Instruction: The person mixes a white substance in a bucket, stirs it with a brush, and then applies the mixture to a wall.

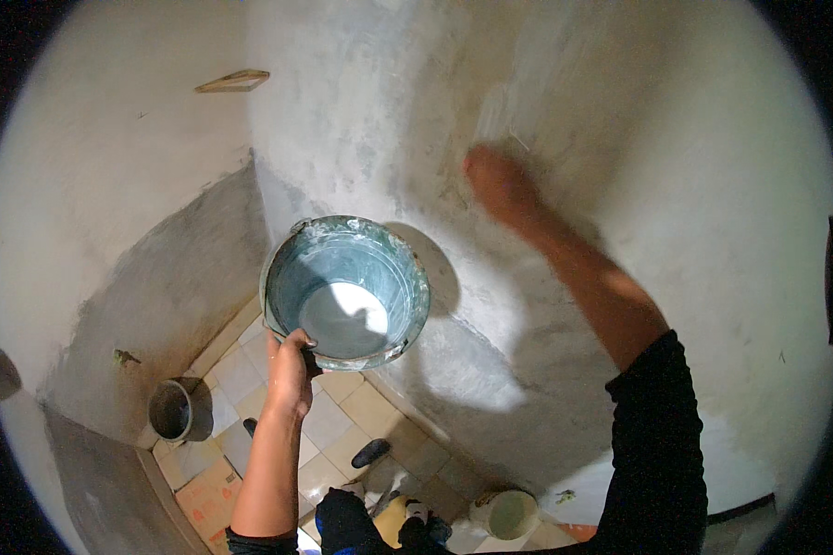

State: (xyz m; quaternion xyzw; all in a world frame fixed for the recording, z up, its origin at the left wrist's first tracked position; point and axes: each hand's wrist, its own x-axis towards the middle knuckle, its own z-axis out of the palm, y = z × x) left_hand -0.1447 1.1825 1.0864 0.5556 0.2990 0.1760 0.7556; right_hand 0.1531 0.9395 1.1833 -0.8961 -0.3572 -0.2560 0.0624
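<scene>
My left hand (292, 367) grips the near rim of a worn green-blue bucket (287, 268), thumb over the edge. The bucket is tilted so that its inside shows, with white liquid (347, 314) at the bottom and pale smears on its walls. Up against the grey-white wall (342, 111), my right hand (502, 190) is raised and closed, blurred by motion. A thin pale line shows beside it on the wall, but what the fingers hold is hidden. Pale streaks run down the wall above this hand.
A small dark bucket (170, 410) stands on the tiled floor (329, 421) at the left, and a pale bucket (512, 514) at the lower right. A black slipper (370, 452) lies between them. An orange-red board (211, 504) is at the lower left. A wooden frame (232, 81) sits on the left wall.
</scene>
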